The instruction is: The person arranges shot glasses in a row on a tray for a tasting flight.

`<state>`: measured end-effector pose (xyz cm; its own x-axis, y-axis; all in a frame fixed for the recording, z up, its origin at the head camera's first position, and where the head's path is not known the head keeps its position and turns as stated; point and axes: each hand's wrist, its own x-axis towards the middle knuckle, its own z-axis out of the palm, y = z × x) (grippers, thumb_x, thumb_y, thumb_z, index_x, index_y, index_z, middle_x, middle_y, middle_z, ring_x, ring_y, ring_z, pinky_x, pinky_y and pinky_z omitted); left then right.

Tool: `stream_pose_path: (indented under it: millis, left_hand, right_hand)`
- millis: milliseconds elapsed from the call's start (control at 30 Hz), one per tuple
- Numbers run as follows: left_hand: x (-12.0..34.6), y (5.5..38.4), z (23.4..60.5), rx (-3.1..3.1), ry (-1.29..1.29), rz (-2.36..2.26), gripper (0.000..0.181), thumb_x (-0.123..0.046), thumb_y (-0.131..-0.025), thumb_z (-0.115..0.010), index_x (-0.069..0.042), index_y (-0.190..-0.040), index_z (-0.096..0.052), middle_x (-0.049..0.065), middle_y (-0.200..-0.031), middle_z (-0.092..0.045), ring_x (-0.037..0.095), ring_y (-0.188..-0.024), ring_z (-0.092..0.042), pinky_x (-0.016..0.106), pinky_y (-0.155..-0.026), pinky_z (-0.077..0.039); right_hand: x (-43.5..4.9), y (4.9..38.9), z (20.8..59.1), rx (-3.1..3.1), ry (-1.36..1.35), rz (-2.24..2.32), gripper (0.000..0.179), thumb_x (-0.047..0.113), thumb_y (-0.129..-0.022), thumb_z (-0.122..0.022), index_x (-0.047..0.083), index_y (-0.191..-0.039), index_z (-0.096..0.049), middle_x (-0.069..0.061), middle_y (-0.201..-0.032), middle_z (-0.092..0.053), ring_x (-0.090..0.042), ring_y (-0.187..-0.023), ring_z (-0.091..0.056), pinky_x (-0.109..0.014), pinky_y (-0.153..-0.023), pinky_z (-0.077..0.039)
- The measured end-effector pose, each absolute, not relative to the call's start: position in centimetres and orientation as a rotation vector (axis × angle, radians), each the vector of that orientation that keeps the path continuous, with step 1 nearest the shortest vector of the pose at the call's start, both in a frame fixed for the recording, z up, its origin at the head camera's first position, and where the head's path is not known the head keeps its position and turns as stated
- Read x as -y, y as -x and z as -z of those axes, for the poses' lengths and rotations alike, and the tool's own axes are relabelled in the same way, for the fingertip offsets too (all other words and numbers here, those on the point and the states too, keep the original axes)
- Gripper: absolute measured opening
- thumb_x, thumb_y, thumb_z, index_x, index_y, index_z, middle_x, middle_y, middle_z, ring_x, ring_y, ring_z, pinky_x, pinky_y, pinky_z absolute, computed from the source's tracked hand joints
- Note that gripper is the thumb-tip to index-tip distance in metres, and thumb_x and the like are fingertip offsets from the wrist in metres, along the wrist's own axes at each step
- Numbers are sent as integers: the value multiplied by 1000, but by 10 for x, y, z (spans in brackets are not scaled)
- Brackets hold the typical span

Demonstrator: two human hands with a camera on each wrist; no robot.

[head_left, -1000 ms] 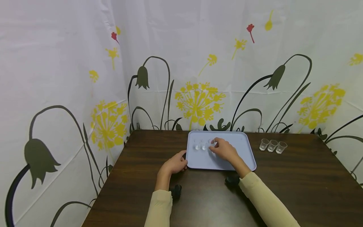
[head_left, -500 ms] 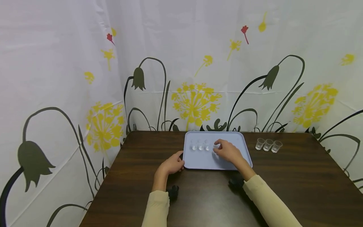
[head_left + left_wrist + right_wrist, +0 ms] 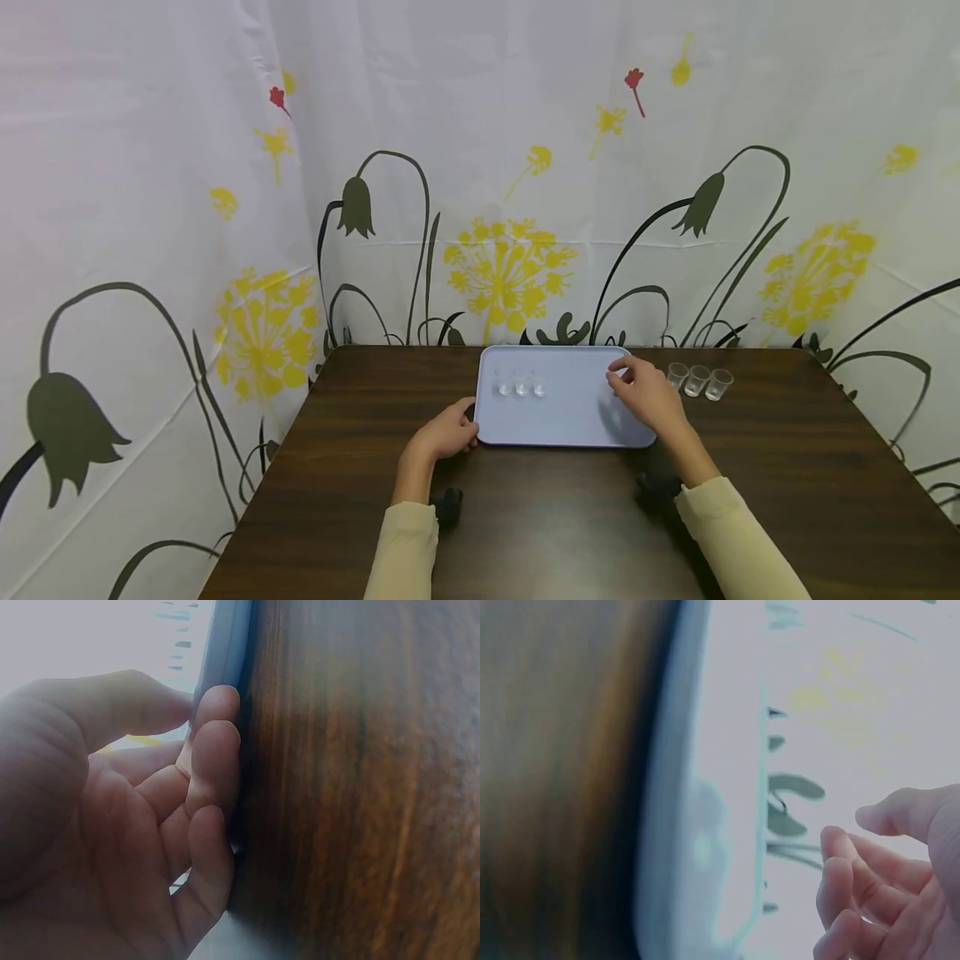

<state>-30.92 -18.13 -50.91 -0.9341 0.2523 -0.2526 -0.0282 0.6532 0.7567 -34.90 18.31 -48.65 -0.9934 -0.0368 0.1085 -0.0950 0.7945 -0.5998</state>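
The light blue tray lies near the far side of the dark wooden table. My left hand holds the tray's left edge; in the left wrist view the thumb is against the tray rim and the fingers curl at its side. Three small clear cups stand in a row on the tray's left half. Above the tray's right side is my right hand, holding nothing, its thumb and fingers apart and loosely bent in the right wrist view. Right of the tray stand three more clear cups.
The brown wooden table reaches back to a white curtain with printed flowers. Dark devices sit at both wrists, the left one close over the table.
My right hand has let go of the third cup on the tray and moved right, toward the cups on the table. The left hand stays at the tray's edge.
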Motion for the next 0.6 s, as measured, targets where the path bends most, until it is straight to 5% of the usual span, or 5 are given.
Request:
stream_pose_path:
  millis: [133, 400, 600]
  left_hand:
    - [181, 310, 509, -2538, -183, -1190, 65, -10, -102, -56, 4, -163, -37, 8, -83, -71, 17, -72, -64, 31, -72, -49]
    - [181, 310, 512, -2526, -199, -1215, 65, -9, -102, -57, 5, -162, -37, 9, -82, -70, 17, -70, -63, 31, -70, -48]
    - [183, 311, 512, -2519, -196, -1209, 65, -9, -102, -56, 4, -163, -37, 7, -80, -69, 16, -69, -62, 29, -69, -46]
  right_hand:
    - [-206, 350, 479, 2864, -82, -1000, 40, 34, -106, -62, 5, -132, -71, -16, -107, -79, -29, -90, -73, -39, -69, -52]
    - [-252, 345, 469, 2966, 57, -930, 54, 44, -107, -58, 8, -146, -60, -24, -134, -70, -45, -118, -68, -65, -86, -51]
    - [-272, 342, 467, 3041, 189, -896, 65, 47, -106, -56, 10, -159, -49, -25, -143, -65, -53, -123, -63, -68, -87, -47]
